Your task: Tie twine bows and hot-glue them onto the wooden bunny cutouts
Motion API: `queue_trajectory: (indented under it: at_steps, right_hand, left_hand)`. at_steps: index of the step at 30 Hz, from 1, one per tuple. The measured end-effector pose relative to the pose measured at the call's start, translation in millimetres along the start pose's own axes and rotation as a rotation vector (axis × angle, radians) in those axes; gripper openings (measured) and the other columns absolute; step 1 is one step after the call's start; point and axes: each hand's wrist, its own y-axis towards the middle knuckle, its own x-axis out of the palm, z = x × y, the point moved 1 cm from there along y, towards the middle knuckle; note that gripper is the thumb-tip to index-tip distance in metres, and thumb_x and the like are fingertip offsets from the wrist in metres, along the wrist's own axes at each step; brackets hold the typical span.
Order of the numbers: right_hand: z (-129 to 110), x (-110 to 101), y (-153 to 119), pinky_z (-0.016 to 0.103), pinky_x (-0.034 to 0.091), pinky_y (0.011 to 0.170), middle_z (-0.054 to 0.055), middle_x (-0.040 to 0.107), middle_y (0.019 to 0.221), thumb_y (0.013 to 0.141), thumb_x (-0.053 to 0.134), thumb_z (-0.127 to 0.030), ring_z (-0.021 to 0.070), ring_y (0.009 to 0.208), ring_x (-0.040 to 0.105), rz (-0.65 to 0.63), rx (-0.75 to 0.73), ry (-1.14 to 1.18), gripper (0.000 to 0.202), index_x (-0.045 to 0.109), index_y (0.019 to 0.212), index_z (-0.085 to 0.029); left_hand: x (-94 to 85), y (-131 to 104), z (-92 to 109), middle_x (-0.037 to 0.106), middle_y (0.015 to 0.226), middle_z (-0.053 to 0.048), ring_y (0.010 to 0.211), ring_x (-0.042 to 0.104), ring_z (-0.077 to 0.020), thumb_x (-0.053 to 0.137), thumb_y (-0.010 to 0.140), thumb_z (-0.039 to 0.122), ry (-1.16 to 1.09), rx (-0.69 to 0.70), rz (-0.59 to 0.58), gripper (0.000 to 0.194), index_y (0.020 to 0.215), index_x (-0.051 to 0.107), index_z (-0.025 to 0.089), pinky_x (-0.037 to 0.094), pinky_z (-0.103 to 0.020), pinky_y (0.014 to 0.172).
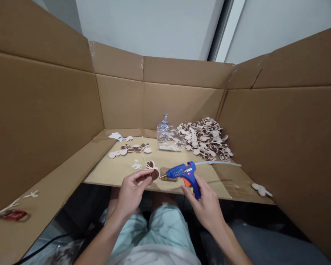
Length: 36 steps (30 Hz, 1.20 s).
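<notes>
Between the fingertips of my left hand (pixel 134 189) is a small brown and white bunny-shaped felt piece (pixel 155 174) with a pale bow on it. My right hand (pixel 205 200) is wrapped round the handle of a blue hot glue gun (pixel 182 170) with an orange trigger and a lit red light. Its metal nozzle points left, close to the felt piece; whether the two touch I cannot tell. A long translucent glue stick (pixel 217 162) sticks out of the gun's back. A small brown block (pixel 168 174) lies on the board behind the nozzle.
Cardboard walls (pixel 182 103) enclose the wooden board (pixel 105 171) on three sides. A big pile of similar felt pieces (pixel 204 138) lies at back right, beside a clear bottle (pixel 165 123) and plastic bag. More pieces (pixel 135 148) form a row at left. A red cutter (pixel 13 215) lies far left.
</notes>
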Motion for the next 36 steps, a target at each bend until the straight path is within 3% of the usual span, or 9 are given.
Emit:
queue_trajectory:
  at_steps: [7,16,36]
  right_hand:
    - [-3,2,-4,0.031,0.055,0.076,0.015,0.068,0.107,0.09,0.054,-0.046,0.0246,0.093,0.067,0.021,-0.039,-0.01,0.05,0.055,0.126,-0.012]
    - [-3,2,-8,0.031,0.056,0.072,0.015,0.069,0.104,0.091,0.053,-0.044,0.024,0.089,0.068,0.059,-0.061,-0.016,0.046,0.057,0.124,-0.012]
    - [-1,0,-11,0.035,0.056,0.076,0.016,0.07,0.105,0.09,0.052,-0.043,0.026,0.091,0.068,0.121,-0.083,-0.063,0.045,0.059,0.122,-0.012]
  left_hand:
    - [1.1,-11,15,0.076,0.104,-0.007,0.098,0.069,-0.0243,0.072,0.073,0.027,0.011,0.033,-0.056,0.023,0.095,0.076,0.022,0.054,-0.035,0.087]
    - [-3.2,-13,16,0.075,0.105,-0.008,0.1,0.067,-0.025,0.072,0.073,0.029,-0.025,-0.037,-0.112,0.025,0.097,0.074,0.021,0.052,-0.038,0.09]
    - [-3.7,-12,15,0.075,0.101,-0.008,0.094,0.068,-0.0235,0.075,0.069,0.028,-0.021,-0.043,-0.074,0.026,0.093,0.075,0.021,0.055,-0.035,0.083]
